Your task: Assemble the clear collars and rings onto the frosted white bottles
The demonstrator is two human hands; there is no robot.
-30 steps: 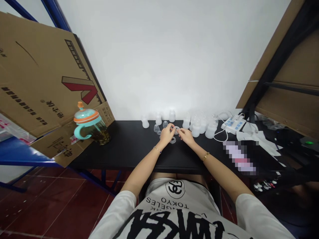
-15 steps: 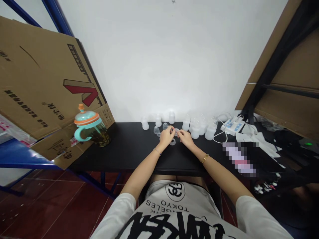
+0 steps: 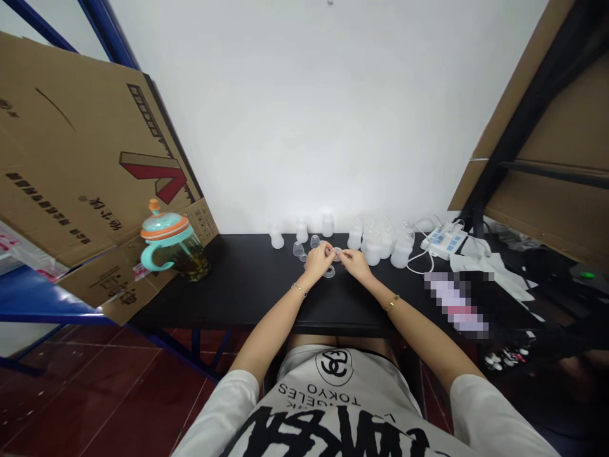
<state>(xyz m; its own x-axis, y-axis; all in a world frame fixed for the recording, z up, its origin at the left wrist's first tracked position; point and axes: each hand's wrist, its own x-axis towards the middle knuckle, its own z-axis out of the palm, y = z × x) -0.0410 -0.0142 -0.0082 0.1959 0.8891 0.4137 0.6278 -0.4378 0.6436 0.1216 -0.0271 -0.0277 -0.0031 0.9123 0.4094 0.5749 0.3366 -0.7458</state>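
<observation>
Both hands meet over the black table (image 3: 247, 298), fingers pinched around a small clear ring-like piece (image 3: 337, 252). My left hand (image 3: 318, 261) grips its left side. On the right side, my right hand (image 3: 354, 263) holds it between thumb and fingers. A clear ring (image 3: 329, 272) lies on the table just below the hands. Small clear domed caps (image 3: 298, 248) stand to the left of my left hand. White translucent bottles (image 3: 373, 248) are grouped beyond my right hand, and a few more (image 3: 328, 224) stand along the wall.
A teal and orange lidded jug (image 3: 174, 244) stands at the left beside a large cardboard box (image 3: 85, 152). At the right are a white power strip (image 3: 446, 241) with cables, white cloth-like material (image 3: 495, 270) and a dark item with a blurred patch (image 3: 459, 304).
</observation>
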